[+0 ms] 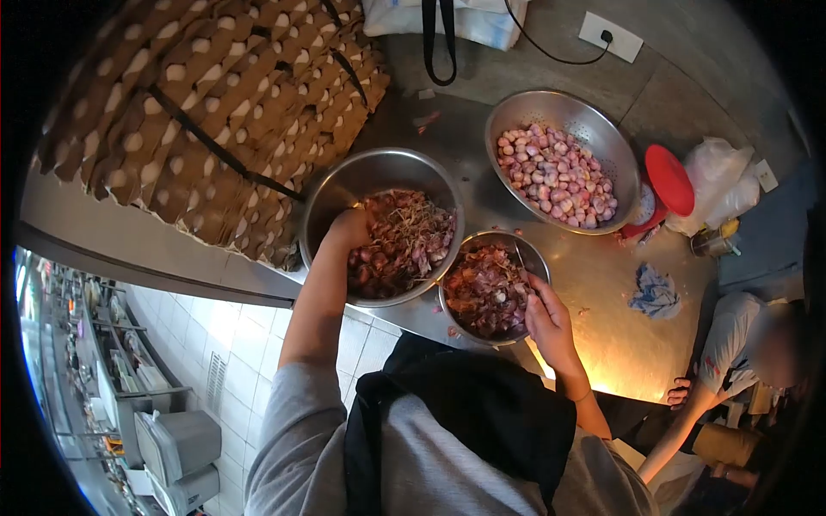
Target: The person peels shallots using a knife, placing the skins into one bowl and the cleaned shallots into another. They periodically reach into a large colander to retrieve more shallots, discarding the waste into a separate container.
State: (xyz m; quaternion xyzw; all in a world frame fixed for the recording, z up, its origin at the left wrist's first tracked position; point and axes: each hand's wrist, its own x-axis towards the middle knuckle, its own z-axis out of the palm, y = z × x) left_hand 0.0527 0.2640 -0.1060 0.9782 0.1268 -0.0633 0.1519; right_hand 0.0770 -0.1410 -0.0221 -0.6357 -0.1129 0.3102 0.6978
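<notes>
My left hand (351,228) reaches into a large steel bowl (320,193), its fingers sunk among unpeeled shallots (404,236) with dry roots and skins. What those fingers hold, if anything, is hidden. Over the rim of a smaller steel bowl (542,258), my right hand (551,320) is closed around a small knife (519,255), whose thin blade points up and away. Loose reddish shallot skins (486,288) fill this smaller bowl. Behind it, a steel colander (624,163) holds many peeled pink shallots (555,176).
Stacked egg trays (224,112) bound with black straps stand at the left. A red lid or container (669,179), plastic bags (716,181), a tin (714,242) and a crumpled blue cloth (654,292) are on the right. Another person's arm (684,430) is at the lower right.
</notes>
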